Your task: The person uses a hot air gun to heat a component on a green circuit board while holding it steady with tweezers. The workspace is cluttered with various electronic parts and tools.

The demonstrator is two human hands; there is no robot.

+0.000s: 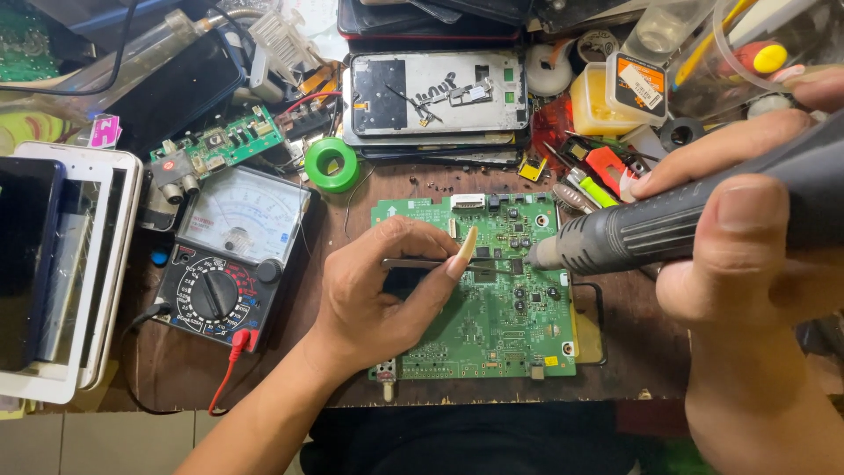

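I see the left hand [378, 290] pinching tweezers [431, 264] over the green circuit board [492, 325] at centre; the right hand [747, 255] grips a grey hot-air tool [633, 233], nozzle at the board. An analogue multimeter [233, 255] lies left

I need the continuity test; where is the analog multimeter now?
The analog multimeter lies left of the green circuit board, beside the left hand, below the green tape roll.
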